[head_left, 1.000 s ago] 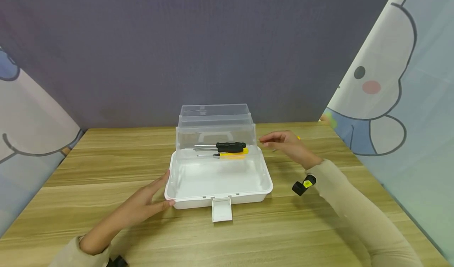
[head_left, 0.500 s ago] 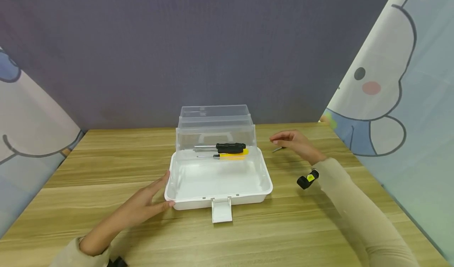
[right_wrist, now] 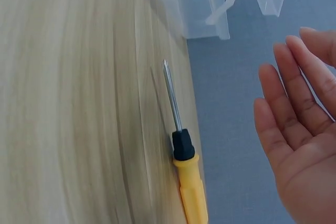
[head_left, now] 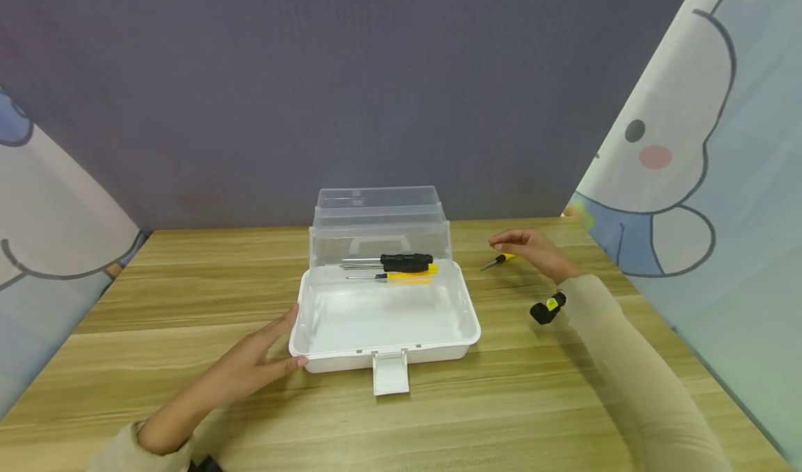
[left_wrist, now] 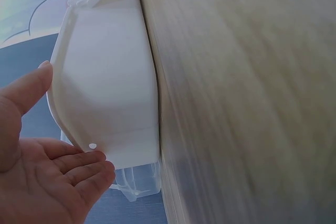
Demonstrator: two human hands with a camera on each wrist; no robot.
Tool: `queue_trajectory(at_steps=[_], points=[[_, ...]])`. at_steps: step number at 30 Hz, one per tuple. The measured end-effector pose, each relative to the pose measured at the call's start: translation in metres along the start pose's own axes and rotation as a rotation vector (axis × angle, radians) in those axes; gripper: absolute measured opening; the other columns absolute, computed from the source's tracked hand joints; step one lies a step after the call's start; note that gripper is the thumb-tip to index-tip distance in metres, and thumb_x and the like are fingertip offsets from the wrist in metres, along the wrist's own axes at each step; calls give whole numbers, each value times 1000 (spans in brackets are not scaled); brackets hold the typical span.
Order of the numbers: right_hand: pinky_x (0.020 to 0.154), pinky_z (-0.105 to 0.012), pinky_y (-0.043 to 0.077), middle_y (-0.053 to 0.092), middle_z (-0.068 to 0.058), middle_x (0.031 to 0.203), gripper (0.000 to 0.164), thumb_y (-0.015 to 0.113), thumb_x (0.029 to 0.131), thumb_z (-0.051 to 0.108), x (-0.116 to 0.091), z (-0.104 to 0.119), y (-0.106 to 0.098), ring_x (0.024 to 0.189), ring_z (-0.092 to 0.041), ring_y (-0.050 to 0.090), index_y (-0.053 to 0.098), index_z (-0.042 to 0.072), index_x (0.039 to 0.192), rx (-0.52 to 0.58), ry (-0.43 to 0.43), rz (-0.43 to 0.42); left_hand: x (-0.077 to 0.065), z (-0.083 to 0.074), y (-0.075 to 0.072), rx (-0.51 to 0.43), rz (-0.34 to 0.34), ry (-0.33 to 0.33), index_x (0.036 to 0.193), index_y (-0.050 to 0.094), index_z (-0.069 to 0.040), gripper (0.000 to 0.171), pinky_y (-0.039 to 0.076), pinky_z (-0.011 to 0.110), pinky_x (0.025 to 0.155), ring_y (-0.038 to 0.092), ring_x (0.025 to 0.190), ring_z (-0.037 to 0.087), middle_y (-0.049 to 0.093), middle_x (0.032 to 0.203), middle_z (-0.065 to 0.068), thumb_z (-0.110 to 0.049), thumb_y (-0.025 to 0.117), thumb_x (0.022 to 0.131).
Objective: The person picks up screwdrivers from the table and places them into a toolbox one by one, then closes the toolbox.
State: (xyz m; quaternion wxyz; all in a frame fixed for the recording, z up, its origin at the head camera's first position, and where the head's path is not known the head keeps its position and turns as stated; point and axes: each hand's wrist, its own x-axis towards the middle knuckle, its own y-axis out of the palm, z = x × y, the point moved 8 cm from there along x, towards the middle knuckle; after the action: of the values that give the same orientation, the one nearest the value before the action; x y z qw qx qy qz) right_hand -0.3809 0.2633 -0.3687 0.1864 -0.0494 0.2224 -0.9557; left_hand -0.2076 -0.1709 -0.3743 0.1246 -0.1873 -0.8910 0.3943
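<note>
The left hand point(head_left: 246, 366), thumb spread wide from fingers, touches the smooth white plastic box point(head_left: 438, 352). The right hand point(head_left: 534, 250), softly bent and holding nothing, hangs above the yellow-handled screwdriver point(right_wrist: 182, 145) on the wood-grained table point(head_left: 207, 305).

You wear long beige sleeves in a plain, smooth cloth. Your right sleeve point(head_left: 633, 367), running down the lower right of the frame, fits closely and gathers into soft wrinkles near the bottom edge. Your left sleeve point(head_left: 140, 451), at the lower left, ends in a loose, slightly creased cuff. By your right wrist sits a small, blocky black device point(head_left: 540, 313) with a bright yellow-green patch point(head_left: 552, 304). At the bottom edge, beside your left cuff, a black angular piece point(head_left: 205, 466) shows, partly cut off.
</note>
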Motion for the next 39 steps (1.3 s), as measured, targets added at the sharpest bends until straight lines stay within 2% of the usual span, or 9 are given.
queue_trajectory(at_steps=[4, 11, 17, 19, 21, 25, 30, 35, 39], points=[[95, -34, 47, 66, -3, 115, 39, 60, 94, 19, 2, -3, -3, 105, -13, 61, 57, -8, 120, 10, -2, 3, -1, 1, 1, -10, 2, -1, 149, 23, -3, 81, 23, 29, 107, 28, 135, 42, 27, 150, 21, -39, 64, 89], [96, -37, 46, 62, -12, 122, 42, 60, 94, 21, 5, -10, -7, 106, -11, 59, 55, -10, 122, -21, 16, -1, -2, 0, 1, -21, 6, 15, 149, 22, -3, 81, 25, 36, 108, 27, 135, 43, 26, 150, 23, -38, 63, 89], [97, -50, 43, 56, -22, 127, 47, 61, 93, 22, 9, -20, -12, 109, -22, 59, 52, -11, 124, -44, 37, 2, -3, -1, 0, -32, -2, 28, 148, 22, -1, 80, 16, 10, 102, 27, 135, 44, 25, 150, 23, -36, 64, 89], [97, -52, 42, 56, -23, 127, 47, 62, 93, 20, 10, -23, -13, 109, -23, 59, 51, -12, 125, -41, 34, 14, -3, -1, 0, -29, 0, 26, 148, 22, -1, 80, 19, 15, 105, 27, 135, 44, 26, 150, 24, -36, 64, 89], [96, -51, 43, 57, -23, 126, 45, 62, 92, 18, 11, -25, -16, 107, -23, 60, 52, -12, 124, -43, 27, 22, -2, -2, 0, -28, 6, 24, 148, 22, -1, 81, 24, 30, 109, 27, 135, 44, 25, 150, 24, -36, 64, 89], [92, -36, 49, 59, -19, 124, 37, 60, 93, 11, 11, -29, -20, 106, -19, 60, 54, -10, 123, -64, 8, 30, -1, -2, 1, -27, 16, 16, 149, 21, -1, 81, 25, 54, 103, 26, 135, 44, 25, 150, 24, -37, 63, 90], [86, -17, 45, 57, -23, 126, 34, 59, 92, 5, 14, -34, -27, 115, -29, 53, 55, -10, 123, -80, 0, 39, -1, -1, 0, -12, 7, 9, 149, 21, -1, 80, 26, 43, 107, 27, 135, 43, 26, 150, 23, -37, 63, 90], [87, -18, 44, 61, -15, 120, 36, 60, 91, 5, 13, -38, -31, 113, -26, 54, 54, -9, 124, -88, 12, 67, -1, -3, 1, -8, 10, 6, 148, 21, 0, 81, 25, 57, 103, 28, 134, 45, 26, 150, 24, -38, 63, 90], [90, -20, 41, 62, -14, 119, 38, 61, 91, 8, 10, -41, -33, 117, -27, 50, 54, -9, 124, -112, 27, 71, -2, -3, 3, -19, 17, 7, 148, 21, 1, 81, 24, 56, 103, 26, 135, 44, 25, 150, 24, -38, 62, 90]])
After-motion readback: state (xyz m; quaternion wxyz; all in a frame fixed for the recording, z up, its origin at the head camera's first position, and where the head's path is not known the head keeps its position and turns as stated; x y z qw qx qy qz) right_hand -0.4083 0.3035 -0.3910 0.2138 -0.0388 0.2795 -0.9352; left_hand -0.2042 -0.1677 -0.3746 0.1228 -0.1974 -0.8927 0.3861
